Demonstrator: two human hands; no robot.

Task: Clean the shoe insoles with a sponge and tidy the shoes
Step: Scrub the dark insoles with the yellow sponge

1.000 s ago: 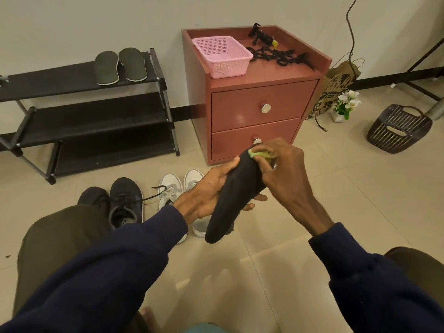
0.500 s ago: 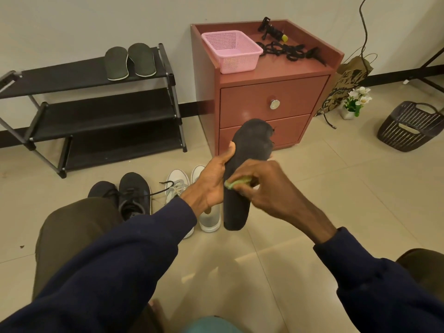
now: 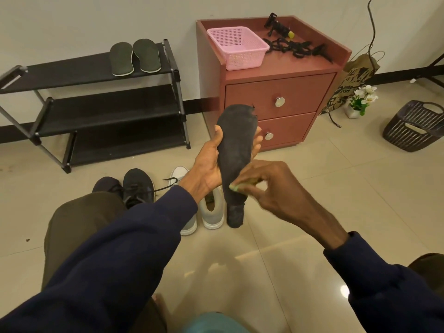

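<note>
In the middle of the frame, my left hand (image 3: 211, 164) wraps the dark insole (image 3: 236, 150), holding it up so I can rub it. My right hand (image 3: 266, 186) pinches what I think is the sponge (image 3: 240, 186) against its lower half.

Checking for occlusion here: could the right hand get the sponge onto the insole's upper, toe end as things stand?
Probably yes. The right hand holds the sponge low on the insole, whose upper face is bare; the left hand grips only its edges.
</note>
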